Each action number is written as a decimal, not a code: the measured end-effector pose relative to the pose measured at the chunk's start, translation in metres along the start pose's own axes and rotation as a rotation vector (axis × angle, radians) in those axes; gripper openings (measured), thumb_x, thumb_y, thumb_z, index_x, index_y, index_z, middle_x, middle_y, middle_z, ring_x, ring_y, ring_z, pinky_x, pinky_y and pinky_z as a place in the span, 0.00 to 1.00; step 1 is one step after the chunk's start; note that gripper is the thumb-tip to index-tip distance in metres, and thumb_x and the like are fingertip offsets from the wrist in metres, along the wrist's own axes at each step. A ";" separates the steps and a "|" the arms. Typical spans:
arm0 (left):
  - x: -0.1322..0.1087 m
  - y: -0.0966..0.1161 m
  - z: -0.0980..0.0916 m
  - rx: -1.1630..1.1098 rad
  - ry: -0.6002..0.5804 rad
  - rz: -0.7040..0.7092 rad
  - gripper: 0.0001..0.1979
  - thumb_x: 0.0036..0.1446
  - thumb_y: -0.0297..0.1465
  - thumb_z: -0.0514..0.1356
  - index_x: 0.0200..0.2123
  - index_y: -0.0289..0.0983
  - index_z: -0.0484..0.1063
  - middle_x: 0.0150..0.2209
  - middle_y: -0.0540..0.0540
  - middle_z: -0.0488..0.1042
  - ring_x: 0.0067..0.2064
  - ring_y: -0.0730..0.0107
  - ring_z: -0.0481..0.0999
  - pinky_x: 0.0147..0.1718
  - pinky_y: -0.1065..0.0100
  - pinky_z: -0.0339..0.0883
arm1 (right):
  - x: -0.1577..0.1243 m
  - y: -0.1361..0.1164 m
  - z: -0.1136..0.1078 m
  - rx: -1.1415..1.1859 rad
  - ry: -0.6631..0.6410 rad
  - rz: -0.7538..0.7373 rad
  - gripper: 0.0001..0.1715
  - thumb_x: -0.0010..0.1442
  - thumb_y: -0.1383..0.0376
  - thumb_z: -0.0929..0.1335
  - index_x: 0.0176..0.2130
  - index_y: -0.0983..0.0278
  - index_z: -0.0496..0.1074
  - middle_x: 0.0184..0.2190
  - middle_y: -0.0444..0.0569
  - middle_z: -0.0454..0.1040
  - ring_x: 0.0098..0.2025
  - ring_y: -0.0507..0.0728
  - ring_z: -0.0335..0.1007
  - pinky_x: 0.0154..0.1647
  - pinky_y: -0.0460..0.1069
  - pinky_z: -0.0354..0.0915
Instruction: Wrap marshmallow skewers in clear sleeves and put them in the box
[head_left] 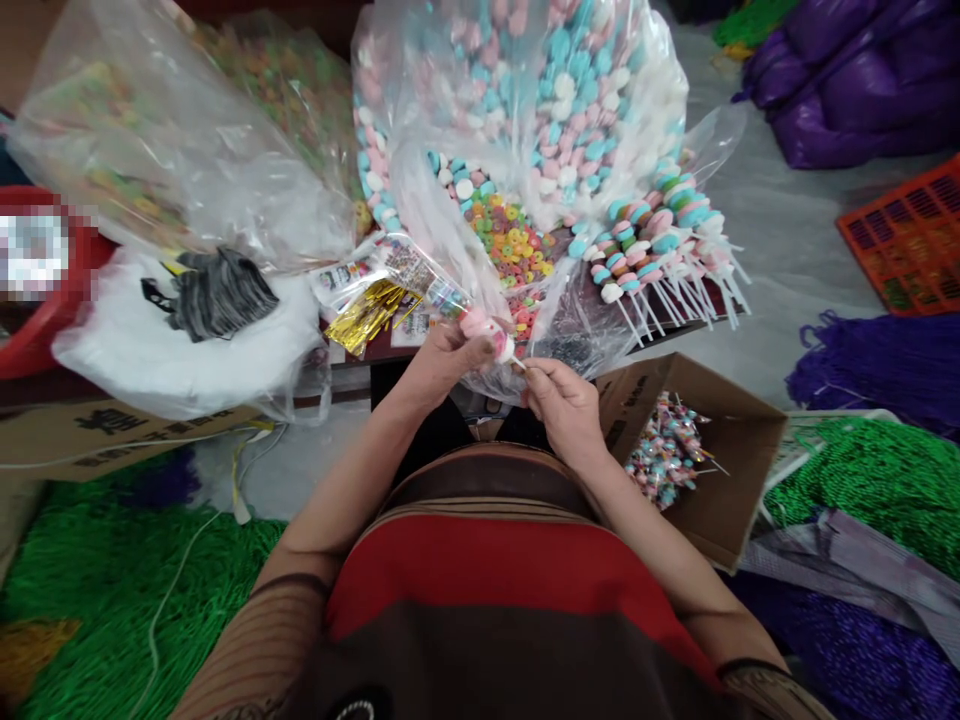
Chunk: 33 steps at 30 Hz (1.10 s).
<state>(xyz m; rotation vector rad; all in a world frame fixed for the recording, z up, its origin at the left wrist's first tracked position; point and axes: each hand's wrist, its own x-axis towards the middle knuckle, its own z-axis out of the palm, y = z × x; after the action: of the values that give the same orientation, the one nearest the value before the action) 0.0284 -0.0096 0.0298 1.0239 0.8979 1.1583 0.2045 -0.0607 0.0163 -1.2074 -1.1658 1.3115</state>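
Observation:
My left hand [444, 362] is closed around a marshmallow candy skewer [491, 332], pink and white at its near end. A clear printed wrapper seems to cover its far part. My right hand [566, 400] pinches the white stick at the skewer's lower end. Just beyond my hands lie gummy rings [514, 240] in an open plastic bag. Gold twist ties [367, 318] and printed wrappers [349, 280] are left of my left hand. To the right, several finished-looking marshmallow skewers [660, 240] are piled with their sticks toward me.
A large clear bag of marshmallows [570, 110] stands at the back. Another bag [225, 170] and a red basin [67, 310] are at left. A cardboard box [739, 450] with wrapped skewers sits low right. Green strands [877, 480] and an orange crate [907, 235] lie further right.

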 end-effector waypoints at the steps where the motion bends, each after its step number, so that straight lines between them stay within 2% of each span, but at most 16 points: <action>1: 0.001 0.001 -0.003 -0.007 0.001 0.028 0.30 0.44 0.59 0.71 0.34 0.38 0.78 0.29 0.49 0.77 0.28 0.74 0.74 0.28 0.71 0.68 | -0.001 0.001 0.000 0.043 -0.014 0.014 0.20 0.63 0.45 0.71 0.40 0.58 0.79 0.16 0.36 0.59 0.18 0.50 0.54 0.26 0.50 0.62; 3: 0.004 0.009 -0.006 -0.043 0.037 0.076 0.38 0.42 0.67 0.64 0.40 0.40 0.78 0.36 0.45 0.80 0.38 0.66 0.80 0.36 0.66 0.73 | -0.001 0.002 -0.001 0.089 -0.041 0.018 0.21 0.63 0.44 0.71 0.40 0.58 0.79 0.15 0.34 0.57 0.18 0.49 0.52 0.29 0.50 0.64; 5: 0.007 0.018 -0.001 -0.071 0.094 0.088 0.40 0.47 0.70 0.57 0.45 0.41 0.76 0.39 0.43 0.81 0.44 0.61 0.82 0.41 0.62 0.75 | -0.002 0.003 0.000 0.093 -0.082 0.022 0.22 0.62 0.44 0.71 0.39 0.59 0.78 0.15 0.34 0.57 0.18 0.49 0.52 0.29 0.50 0.64; 8: 0.009 0.027 0.015 -0.132 0.160 0.114 0.31 0.57 0.62 0.58 0.45 0.41 0.73 0.32 0.48 0.76 0.41 0.62 0.82 0.45 0.60 0.75 | -0.002 0.003 0.004 0.065 -0.153 0.049 0.25 0.63 0.41 0.69 0.38 0.60 0.76 0.16 0.34 0.58 0.18 0.48 0.51 0.26 0.49 0.59; 11: 0.010 0.024 0.029 -0.093 0.161 0.129 0.22 0.63 0.55 0.58 0.38 0.42 0.69 0.26 0.52 0.67 0.37 0.65 0.79 0.45 0.58 0.75 | -0.002 0.002 0.010 0.007 -0.193 0.047 0.28 0.63 0.39 0.68 0.36 0.61 0.74 0.16 0.35 0.59 0.18 0.48 0.53 0.23 0.48 0.55; 14: 0.008 0.016 0.038 -0.031 0.138 0.108 0.23 0.65 0.54 0.56 0.30 0.41 0.61 0.24 0.52 0.62 0.36 0.66 0.77 0.42 0.59 0.75 | -0.002 0.002 0.016 -0.031 -0.193 0.015 0.29 0.63 0.38 0.67 0.34 0.60 0.73 0.16 0.37 0.62 0.18 0.49 0.55 0.23 0.48 0.54; 16: 0.005 0.010 0.042 -0.087 0.122 0.085 0.26 0.62 0.55 0.59 0.28 0.41 0.58 0.24 0.53 0.60 0.35 0.67 0.77 0.39 0.60 0.75 | -0.002 0.003 0.019 -0.009 -0.186 0.021 0.29 0.63 0.38 0.67 0.34 0.60 0.73 0.16 0.36 0.61 0.18 0.49 0.55 0.23 0.48 0.55; 18: 0.002 0.007 0.043 -0.161 0.111 0.055 0.27 0.57 0.56 0.64 0.28 0.41 0.59 0.24 0.54 0.60 0.34 0.68 0.77 0.36 0.63 0.74 | -0.001 0.005 0.021 0.044 -0.166 0.045 0.28 0.63 0.39 0.68 0.34 0.59 0.73 0.14 0.34 0.58 0.17 0.49 0.53 0.24 0.48 0.57; 21: 0.000 0.006 0.039 -0.206 0.122 0.020 0.26 0.56 0.58 0.63 0.36 0.41 0.68 0.27 0.52 0.70 0.38 0.65 0.80 0.33 0.65 0.73 | 0.000 0.005 0.021 0.200 -0.156 0.083 0.25 0.63 0.41 0.69 0.33 0.59 0.72 0.13 0.31 0.54 0.16 0.48 0.47 0.26 0.48 0.61; 25: 0.007 0.019 0.019 -0.142 0.233 0.050 0.32 0.65 0.61 0.47 0.48 0.42 0.73 0.36 0.45 0.80 0.46 0.61 0.83 0.38 0.62 0.76 | 0.000 0.006 0.012 0.379 -0.320 0.207 0.21 0.64 0.46 0.71 0.33 0.60 0.72 0.11 0.30 0.52 0.15 0.46 0.43 0.26 0.47 0.64; 27: 0.012 0.026 0.008 -0.137 0.281 0.098 0.29 0.66 0.58 0.49 0.49 0.42 0.74 0.37 0.46 0.81 0.46 0.62 0.83 0.42 0.62 0.77 | 0.001 0.009 0.008 0.381 -0.351 0.261 0.21 0.64 0.47 0.71 0.33 0.61 0.73 0.11 0.31 0.53 0.15 0.47 0.45 0.26 0.47 0.65; 30: 0.019 0.032 -0.004 -0.152 0.326 0.176 0.22 0.66 0.54 0.55 0.46 0.43 0.74 0.32 0.49 0.79 0.43 0.66 0.83 0.42 0.64 0.77 | 0.002 0.013 0.005 0.360 -0.272 0.262 0.21 0.60 0.46 0.74 0.38 0.61 0.75 0.14 0.31 0.57 0.17 0.47 0.50 0.27 0.46 0.64; 33: 0.024 0.032 -0.008 -0.198 0.365 0.213 0.20 0.67 0.52 0.56 0.43 0.42 0.75 0.30 0.50 0.79 0.41 0.68 0.83 0.41 0.67 0.78 | 0.003 0.012 0.004 0.208 -0.133 0.156 0.22 0.56 0.48 0.77 0.40 0.61 0.76 0.18 0.35 0.66 0.20 0.47 0.57 0.26 0.45 0.60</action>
<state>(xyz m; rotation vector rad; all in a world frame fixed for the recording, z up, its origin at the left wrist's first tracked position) 0.0163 0.0178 0.0572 0.7708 0.9497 1.6158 0.2002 -0.0591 0.0045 -1.0895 -1.0145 1.6100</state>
